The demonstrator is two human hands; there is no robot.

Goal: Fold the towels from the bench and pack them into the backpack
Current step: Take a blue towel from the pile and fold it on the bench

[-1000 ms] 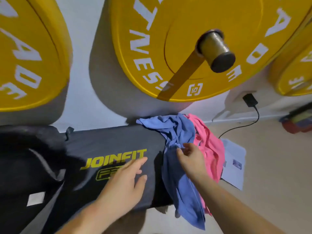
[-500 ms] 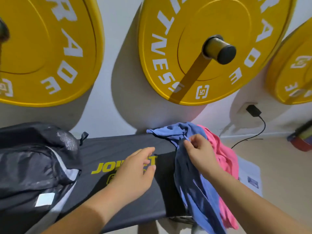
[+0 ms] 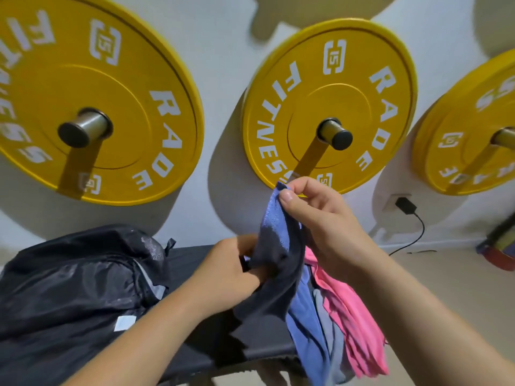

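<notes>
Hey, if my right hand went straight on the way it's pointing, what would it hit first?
Probably the lower rim of the middle yellow plate, just beyond the blue towel corner that the right hand pinches. How far apart they are in depth is unclear.

I see two bare hands: left hand (image 3: pixel 231 271), right hand (image 3: pixel 320 218). Behind them, left forearm (image 3: pixel 156 330) and right forearm (image 3: pixel 418 302) are bare to the frame edge. Right thumbnail (image 3: pixel 287 195) short, plain.
</notes>
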